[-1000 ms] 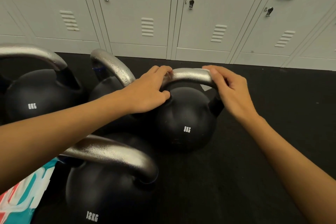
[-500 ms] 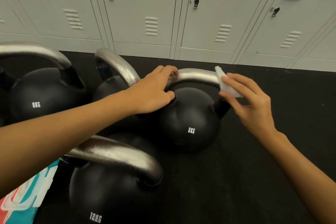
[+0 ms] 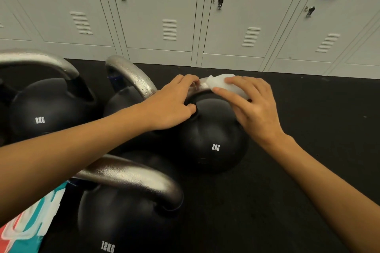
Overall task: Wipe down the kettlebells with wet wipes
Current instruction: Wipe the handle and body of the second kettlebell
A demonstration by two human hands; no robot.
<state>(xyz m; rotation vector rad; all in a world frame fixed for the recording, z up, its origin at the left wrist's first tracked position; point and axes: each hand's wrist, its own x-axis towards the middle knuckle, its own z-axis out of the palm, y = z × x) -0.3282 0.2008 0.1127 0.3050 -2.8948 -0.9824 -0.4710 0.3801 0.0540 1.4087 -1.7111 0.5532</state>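
My left hand (image 3: pixel 174 104) gripping the 8KG kettlebell (image 3: pixel 211 139) handle, my right hand (image 3: pixel 255 104) pinching a wet wipe (image 3: pixel 224 84) against the handle's top

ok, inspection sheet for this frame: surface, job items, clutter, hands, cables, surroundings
Surface: black rubber floor.
Job's things: right-hand 8KG kettlebell with white wet wipe on its handle; second 8KG kettlebell; 12KG kettlebell; unmarked kettlebell behind the left arm.
Clutter: teal and red packet, bottom left.
Grippers: left hand grips the handle; right hand presses the wipe on it.
Cables: nothing seen.
Surroundings: grey lockers.
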